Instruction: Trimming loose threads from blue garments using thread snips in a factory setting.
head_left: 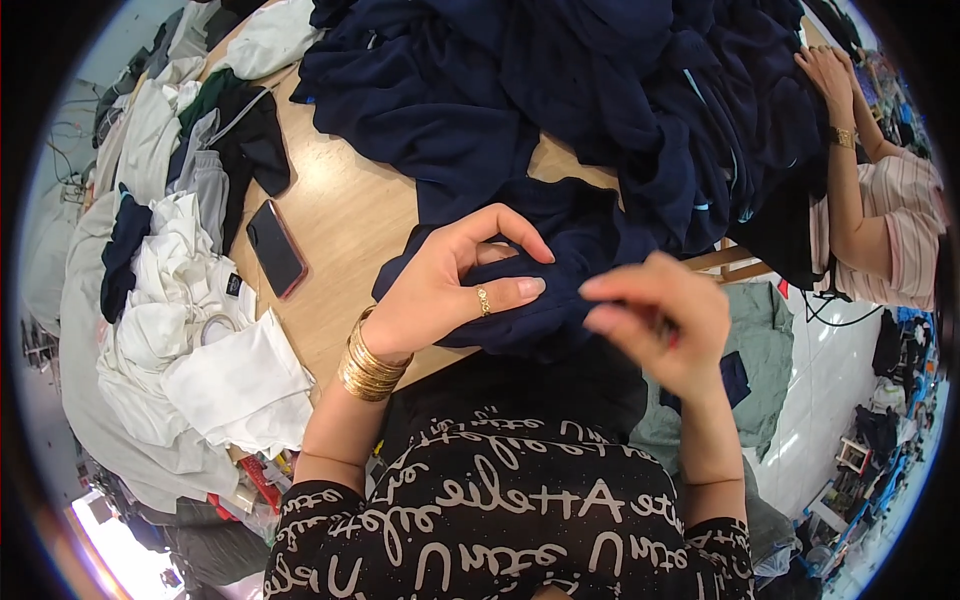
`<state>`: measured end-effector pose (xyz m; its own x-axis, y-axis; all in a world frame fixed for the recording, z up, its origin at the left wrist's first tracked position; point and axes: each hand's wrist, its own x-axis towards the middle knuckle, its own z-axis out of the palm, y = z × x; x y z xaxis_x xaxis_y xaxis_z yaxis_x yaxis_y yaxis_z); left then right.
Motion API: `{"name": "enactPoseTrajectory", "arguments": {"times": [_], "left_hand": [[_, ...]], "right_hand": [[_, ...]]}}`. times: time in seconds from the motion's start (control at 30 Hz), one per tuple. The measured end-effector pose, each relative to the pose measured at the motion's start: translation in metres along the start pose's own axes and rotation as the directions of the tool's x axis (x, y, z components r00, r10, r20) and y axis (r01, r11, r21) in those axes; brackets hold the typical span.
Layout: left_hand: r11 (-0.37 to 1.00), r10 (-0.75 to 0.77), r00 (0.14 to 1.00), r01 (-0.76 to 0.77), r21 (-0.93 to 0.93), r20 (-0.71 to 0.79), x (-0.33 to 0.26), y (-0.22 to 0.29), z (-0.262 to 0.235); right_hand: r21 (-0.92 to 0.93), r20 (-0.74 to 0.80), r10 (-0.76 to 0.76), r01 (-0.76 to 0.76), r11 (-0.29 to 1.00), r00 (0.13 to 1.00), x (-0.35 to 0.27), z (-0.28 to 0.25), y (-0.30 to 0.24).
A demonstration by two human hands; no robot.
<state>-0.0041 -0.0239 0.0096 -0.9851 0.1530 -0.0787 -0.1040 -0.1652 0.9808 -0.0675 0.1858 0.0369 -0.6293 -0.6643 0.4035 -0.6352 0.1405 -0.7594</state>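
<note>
Both bare forearms come up from the bottom edge, at about six o'clock. The left hand (455, 285) is bent at the wrist, and its fingers point toward three o'clock. The thumb is stretched out straight and the first finger arches above it, so the grip is partly closed. The right hand (655, 320) is blurry. Its fingers curl toward nine o'clock, with the tips pinched close together. The two hands almost meet.
</note>
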Motion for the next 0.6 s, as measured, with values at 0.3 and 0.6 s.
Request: {"name": "enactPoseTrajectory", "arguments": {"times": [0.3, 0.6], "left_hand": [[0.983, -0.135, 0.991, 0.135, -0.125, 0.013, 0.001, -0.002, -0.002], [0.99, -0.082, 0.995, 0.088, -0.107, 0.064, -0.001, 0.003, -0.002]], "right_hand": [[0.221, -0.162, 0.067, -0.03, 0.975, 0.985, -0.015, 0.018, 0.008], [0.035, -0.125, 0.239, -0.236, 0.971, 0.963, -0.016, 0.012, 0.006]]}}
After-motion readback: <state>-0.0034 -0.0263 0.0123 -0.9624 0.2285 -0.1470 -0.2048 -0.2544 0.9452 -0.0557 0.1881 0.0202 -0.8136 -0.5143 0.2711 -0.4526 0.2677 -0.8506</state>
